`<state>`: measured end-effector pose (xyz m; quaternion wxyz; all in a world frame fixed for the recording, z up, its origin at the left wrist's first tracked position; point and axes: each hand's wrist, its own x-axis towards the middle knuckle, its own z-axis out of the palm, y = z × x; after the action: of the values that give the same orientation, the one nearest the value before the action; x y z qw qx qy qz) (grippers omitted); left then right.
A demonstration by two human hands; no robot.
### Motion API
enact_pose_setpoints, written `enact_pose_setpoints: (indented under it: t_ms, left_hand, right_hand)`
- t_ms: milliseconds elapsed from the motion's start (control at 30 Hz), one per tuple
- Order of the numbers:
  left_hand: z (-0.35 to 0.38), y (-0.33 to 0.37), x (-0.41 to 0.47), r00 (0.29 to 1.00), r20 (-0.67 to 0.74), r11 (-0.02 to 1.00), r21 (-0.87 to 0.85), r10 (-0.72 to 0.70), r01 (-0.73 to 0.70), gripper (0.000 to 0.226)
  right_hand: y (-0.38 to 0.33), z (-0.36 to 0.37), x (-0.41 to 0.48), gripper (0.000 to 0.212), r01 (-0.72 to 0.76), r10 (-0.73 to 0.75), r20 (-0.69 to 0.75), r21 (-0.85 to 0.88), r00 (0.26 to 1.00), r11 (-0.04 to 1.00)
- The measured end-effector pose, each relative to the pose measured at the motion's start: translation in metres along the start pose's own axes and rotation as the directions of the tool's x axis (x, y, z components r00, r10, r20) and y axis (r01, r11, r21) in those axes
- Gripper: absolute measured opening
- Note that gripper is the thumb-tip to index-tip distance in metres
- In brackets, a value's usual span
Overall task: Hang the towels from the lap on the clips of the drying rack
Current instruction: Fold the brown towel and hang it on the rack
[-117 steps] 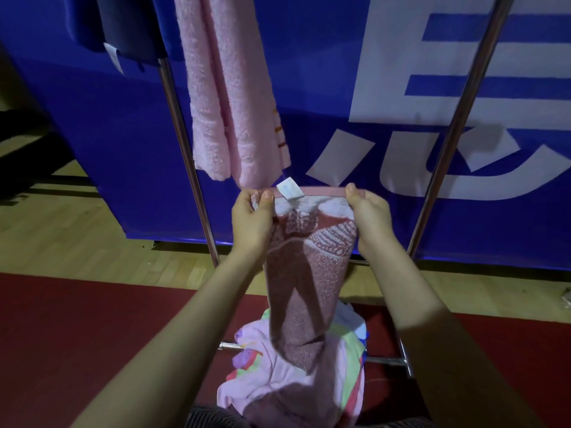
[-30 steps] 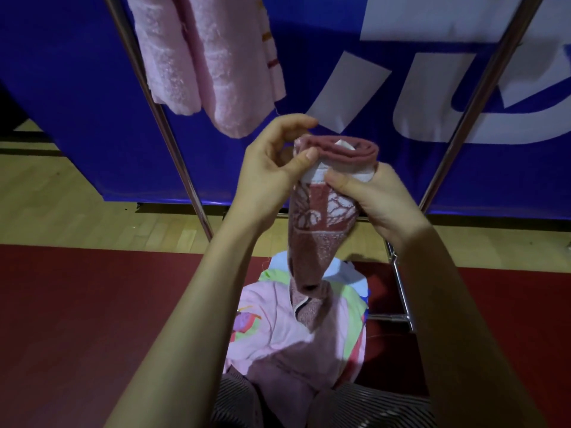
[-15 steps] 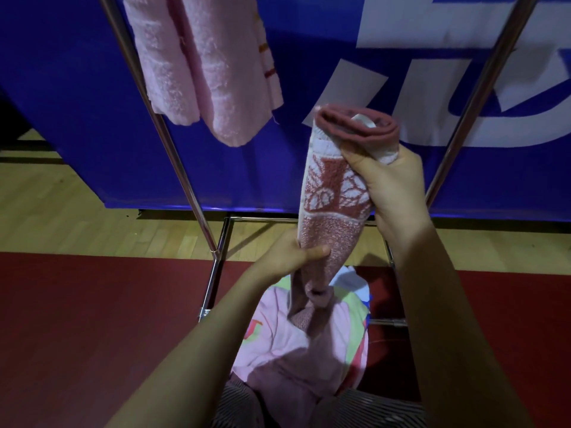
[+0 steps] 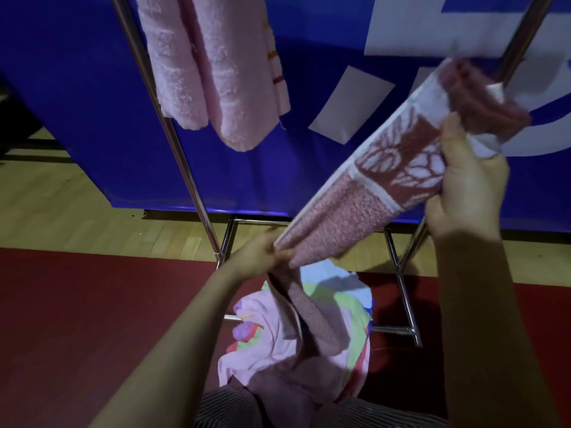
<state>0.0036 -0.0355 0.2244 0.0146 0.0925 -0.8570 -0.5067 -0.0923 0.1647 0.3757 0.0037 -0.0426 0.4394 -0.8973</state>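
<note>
Red towel: the red towel (image 4: 364, 205) is pulled taut on a slant between the two hands, high at the right and low at the left, in front of the rack. Its free tail drops from the left hand onto the pile on the lap. A red-and-white leaf band and white stripes run across its upper part.
Right hand: the right hand (image 4: 469, 186) grips the towel just below its folded-over top end, with the fingers (image 4: 454, 140) curled round the cloth.
Left hand: the left hand (image 4: 259, 257) holds the bunched lower part, its fingers (image 4: 278, 253) pinched tight on it.
Tab: a small white tab (image 4: 496, 88) shows at the top fold; any print on it is too small to read.
Pile: the pile (image 4: 256, 359) on the lap is pink cloth with a many-coloured piece on top.
Pink towel: the pink towel (image 4: 216, 72) hangs from above the frame, just beside the left pole and well apart from the red one. Orange and red stripes mark its right edge.
Rack: the rack (image 4: 179, 162) has slanting chrome poles at left and right, and base bars on the floor.
Banner: the blue banner (image 4: 92, 88) stands behind the rack. It bears large white shapes, cut off by the frame, that cannot be read.
Floor: the floor (image 4: 61, 211) is pale wood under the banner, with a dark red mat (image 4: 77, 304) nearer.
Trousers: striped trousers (image 4: 386, 415) show at the bottom edge.
</note>
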Motion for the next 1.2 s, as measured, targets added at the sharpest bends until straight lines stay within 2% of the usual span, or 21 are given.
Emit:
enact_pose_setpoints:
  t_ms: [100,167,267,333,367,433,467,533,633,733,800,867,933,1033,1100,1167,1200]
  left_hand:
    - [0.015,-0.021,-0.002,0.990,0.132,0.952,0.305,-0.053,0.010,0.024]
    - [0.020,-0.023,0.000,0.987,0.108,0.887,0.457,-0.122,0.060,0.022]
    - [0.021,-0.037,0.001,0.982,0.039,0.838,0.528,-0.184,0.136,0.036]
    - [0.019,-0.041,0.000,0.972,0.047,0.813,0.558,-0.231,0.167,0.033]
    - [0.018,-0.042,-0.001,0.965,0.078,0.840,0.514,-0.250,0.176,0.027]
    - [0.018,-0.036,-0.005,0.930,0.240,0.944,0.247,-0.277,0.217,0.028]
    - [0.017,-0.031,-0.007,0.913,0.318,0.967,0.088,-0.254,0.238,0.034]
    - [0.018,-0.023,-0.008,0.901,0.389,0.965,-0.089,-0.194,0.246,0.043]
    - [0.030,-0.010,-0.005,0.935,0.324,0.955,-0.200,-0.145,0.218,0.047]
    - [0.042,-0.003,-0.004,0.970,0.202,0.919,-0.342,-0.132,0.197,0.020]
    - [0.047,-0.005,-0.004,0.978,0.145,0.921,-0.341,-0.147,0.189,0.004]
    - [0.048,-0.009,-0.005,0.979,0.126,0.927,-0.320,-0.162,0.195,0.016]
    - [0.047,-0.015,-0.008,0.977,0.133,0.939,-0.282,-0.167,0.199,0.017]
    - [0.039,-0.017,-0.012,0.977,0.146,0.950,-0.251,-0.153,0.186,0.009]
    - [0.031,-0.010,-0.012,0.974,0.155,0.946,-0.255,-0.165,0.201,0.013]
    - [0.021,-0.002,-0.010,0.968,0.171,0.950,-0.225,-0.181,0.217,0.024]
    - [0.017,0.004,-0.009,0.966,0.180,0.952,-0.211,-0.185,0.221,0.029]
  right_hand:
    - [0.007,0.006,-0.008,0.015,-0.082,0.082,0.013,-0.021,0.997,0.996]
    - [0.007,0.014,-0.011,0.006,-0.113,0.113,0.049,-0.004,0.992,0.994]
    - [0.004,0.024,-0.016,0.005,-0.116,0.111,0.101,0.050,0.989,0.992]
    - [0.005,0.026,-0.016,0.005,-0.110,0.103,0.136,0.048,0.985,0.993]
    - [0.006,0.026,-0.016,0.006,-0.111,0.104,0.151,0.038,0.983,0.993]
    - [0.008,0.026,-0.015,0.011,-0.121,0.116,0.176,0.017,0.978,0.993]
    - [0.008,0.026,-0.015,0.014,-0.127,0.123,0.184,0.010,0.975,0.992]
    - [0.009,0.027,-0.016,0.024,-0.141,0.135,0.204,0.015,0.970,0.990]
    - [0.012,0.027,-0.017,0.037,-0.167,0.155,0.230,0.035,0.961,0.985]
    - [0.015,0.024,-0.014,0.022,-0.154,0.151,0.169,0.005,0.974,0.988]
    - [0.016,0.019,-0.010,0.011,-0.122,0.122,0.095,-0.001,0.988,0.992]
    - [0.018,0.010,-0.004,0.012,-0.081,0.081,0.003,0.012,0.997,0.997]
    - [0.026,-0.002,0.004,0.021,-0.062,0.059,-0.134,-0.025,0.989,0.998]
    - [0.043,-0.026,0.019,0.026,-0.025,-0.006,-0.373,-0.078,0.928,0.997]
    - [0.055,-0.046,0.033,0.025,-0.046,-0.048,-0.488,-0.178,0.872,0.983]
    - [0.065,-0.060,0.046,0.046,-0.162,-0.033,-0.539,-0.310,0.842,0.937]
    - [0.068,-0.063,0.048,0.063,-0.221,-0.023,-0.515,-0.408,0.857,0.886]
